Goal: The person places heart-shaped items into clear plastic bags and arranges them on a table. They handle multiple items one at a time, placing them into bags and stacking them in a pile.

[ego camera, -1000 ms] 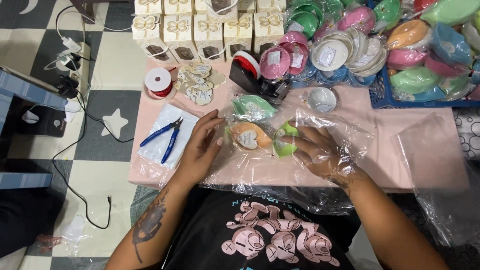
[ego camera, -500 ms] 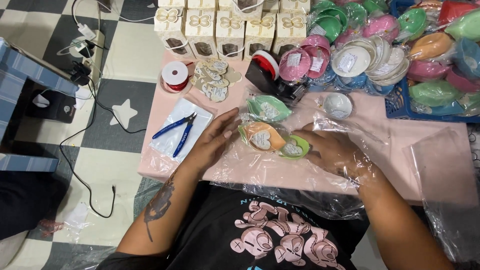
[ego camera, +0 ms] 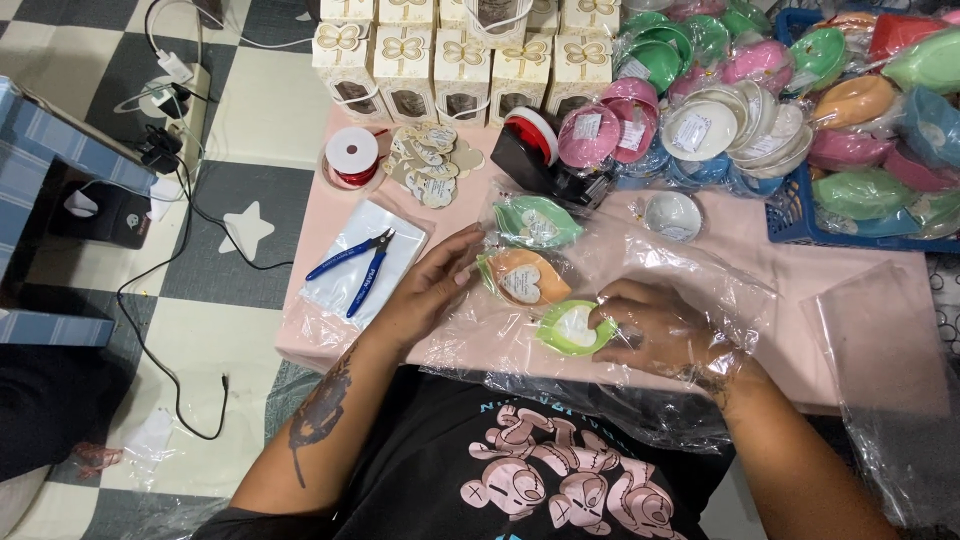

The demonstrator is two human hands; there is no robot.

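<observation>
the clear plastic bag (ego camera: 660, 270) lies crinkled across the pink tabletop (ego camera: 860, 285), in front of the person, with three small dishes under or inside it. the right hand (ego camera: 655, 330) is inside the bag, seen through the film, its fingers (ego camera: 603, 312) bent and touching the rim of the light green dish (ego camera: 572, 328), which has a white heart-shaped tag in it; whether they pinch the rim cannot be told. the left hand (ego camera: 425, 290) rests flat on the bag's left edge, fingers straight and close together, tips just beside the orange dish (ego camera: 522, 278). a darker green dish (ego camera: 537, 222) sits behind the orange one, nearly touching it.

left of the left hand, blue-handled pliers (ego camera: 352, 268) lie on a flat pile of clear bags. behind them are a spool of red ribbon (ego camera: 352, 155) and a heap of beige heart tags (ego camera: 432, 165). a black tape dispenser (ego camera: 540, 160) stands near the middle. a row of white window boxes (ego camera: 462, 60) lines the far edge, and stacks of wrapped coloured dishes (ego camera: 740, 90) fill the far right, some in a blue basket (ego camera: 790, 215).
</observation>
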